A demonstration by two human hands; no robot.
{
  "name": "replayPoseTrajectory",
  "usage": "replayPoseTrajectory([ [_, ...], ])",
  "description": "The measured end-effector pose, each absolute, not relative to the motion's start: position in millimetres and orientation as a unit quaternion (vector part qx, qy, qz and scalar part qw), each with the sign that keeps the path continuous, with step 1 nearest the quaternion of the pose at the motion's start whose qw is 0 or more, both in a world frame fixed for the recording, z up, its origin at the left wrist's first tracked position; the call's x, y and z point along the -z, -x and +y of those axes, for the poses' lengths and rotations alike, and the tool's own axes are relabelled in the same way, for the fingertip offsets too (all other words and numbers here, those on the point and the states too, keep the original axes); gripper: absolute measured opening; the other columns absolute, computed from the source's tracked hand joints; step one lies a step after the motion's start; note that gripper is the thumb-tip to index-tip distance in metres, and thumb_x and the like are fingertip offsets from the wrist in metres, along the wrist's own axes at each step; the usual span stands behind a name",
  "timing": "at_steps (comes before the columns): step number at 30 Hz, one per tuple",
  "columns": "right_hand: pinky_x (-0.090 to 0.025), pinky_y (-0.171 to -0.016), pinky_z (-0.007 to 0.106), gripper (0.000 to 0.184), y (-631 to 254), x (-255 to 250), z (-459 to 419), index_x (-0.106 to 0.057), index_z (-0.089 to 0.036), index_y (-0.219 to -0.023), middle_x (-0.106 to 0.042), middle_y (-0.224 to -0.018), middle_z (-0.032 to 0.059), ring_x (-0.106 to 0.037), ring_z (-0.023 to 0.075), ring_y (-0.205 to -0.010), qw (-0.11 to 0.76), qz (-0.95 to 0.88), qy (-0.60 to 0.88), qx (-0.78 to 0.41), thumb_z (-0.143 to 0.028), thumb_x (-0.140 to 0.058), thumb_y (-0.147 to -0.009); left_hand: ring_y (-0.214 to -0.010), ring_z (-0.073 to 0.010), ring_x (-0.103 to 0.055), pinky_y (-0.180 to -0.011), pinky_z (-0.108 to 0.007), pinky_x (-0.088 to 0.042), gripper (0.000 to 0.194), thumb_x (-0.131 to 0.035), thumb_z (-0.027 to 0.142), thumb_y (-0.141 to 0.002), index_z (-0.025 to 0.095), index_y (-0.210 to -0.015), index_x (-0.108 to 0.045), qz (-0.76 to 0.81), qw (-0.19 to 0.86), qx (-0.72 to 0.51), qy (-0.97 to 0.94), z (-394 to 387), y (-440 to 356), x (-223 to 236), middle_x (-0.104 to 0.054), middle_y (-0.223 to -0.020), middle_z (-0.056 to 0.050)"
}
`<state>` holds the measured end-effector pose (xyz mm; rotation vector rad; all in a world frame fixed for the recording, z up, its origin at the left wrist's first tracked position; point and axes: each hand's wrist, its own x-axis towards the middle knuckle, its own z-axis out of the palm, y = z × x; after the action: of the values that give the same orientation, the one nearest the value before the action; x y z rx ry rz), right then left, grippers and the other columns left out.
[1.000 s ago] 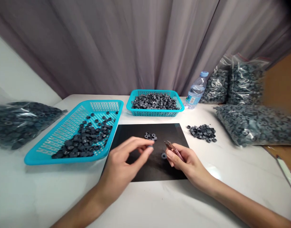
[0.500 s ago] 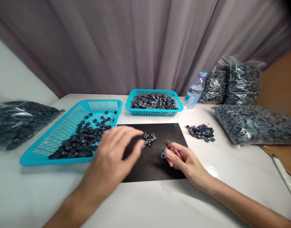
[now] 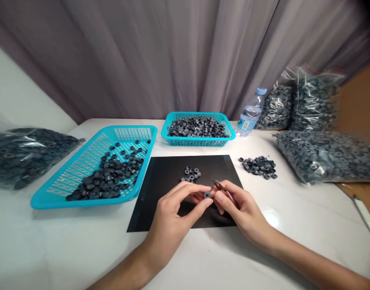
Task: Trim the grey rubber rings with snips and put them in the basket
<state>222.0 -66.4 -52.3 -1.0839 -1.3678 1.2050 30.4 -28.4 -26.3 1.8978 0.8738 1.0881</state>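
Note:
My left hand reaches over the black mat, thumb and fingertips closed around a small grey rubber ring. Just right of it, my right hand grips slim metal tweezers, tips pointing up and to the left. Its fingertips are next to the ring; whether they also touch it I cannot tell. Behind the hands, a small cluster of similar rings lies on the mat.
A large blue basket with dark rings stands left, a smaller blue basket at the back. Loose rings lie right of the mat. Beyond are a water bottle and filled bags; another filled bag lies left.
My left hand has moved right from beside the large basket and closed on the ring at my right fingertips. My right hand still holds the tweezers in nearly the same place.

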Motion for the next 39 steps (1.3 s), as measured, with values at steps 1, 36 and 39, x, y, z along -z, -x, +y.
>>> replayPoseTrajectory([
  [1, -0.04, -0.068, 0.025, 0.03, -224.0, 53.0, -65.9, -0.062, -0.02, -0.102, -0.047, -0.073, -0.0034, -0.047, 0.0123, -0.07, 0.493, -0.576, 0.451, -0.472, -0.046, -0.047, -0.106, -0.08, -0.0094, -0.068, -0.078, -0.018, -0.055, 0.016, -0.074, 0.018, -0.09, 0.023, -0.104, -0.076, 0.344, 0.384, -0.429, -0.742, -27.5, -29.3, 25.6, -0.07, -0.093, 0.002],
  [36, -0.038, -0.062, 0.029, 0.038, -240.0, 49.1, -61.6, -0.059, -0.012, -0.141, -0.071, -0.079, 0.0049, -0.047, 0.0151, -0.065, 0.423, -0.799, 0.388, 0.179, -0.019, -0.058, -0.103, -0.083, -0.0104, -0.07, -0.075, -0.016, -0.055, 0.028, -0.079, 0.013, -0.084, 0.026, -0.109, -0.08, 0.306, 0.343, -0.473, -0.751, -27.2, -26.3, 18.9, -0.074, -0.092, 0.0],
  [39, -0.039, -0.062, 0.029, 0.042, -240.0, 49.4, -62.2, -0.056, -0.014, -0.146, -0.071, -0.08, 0.0042, -0.048, 0.015, -0.064, 0.423, -0.798, 0.391, 0.177, -0.019, -0.057, -0.103, -0.083, -0.0101, -0.07, -0.075, -0.016, -0.055, 0.027, -0.079, 0.013, -0.084, 0.026, -0.108, -0.08, 0.302, 0.344, -0.472, -0.753, -27.1, -26.2, 19.6, -0.074, -0.093, 0.001],
])
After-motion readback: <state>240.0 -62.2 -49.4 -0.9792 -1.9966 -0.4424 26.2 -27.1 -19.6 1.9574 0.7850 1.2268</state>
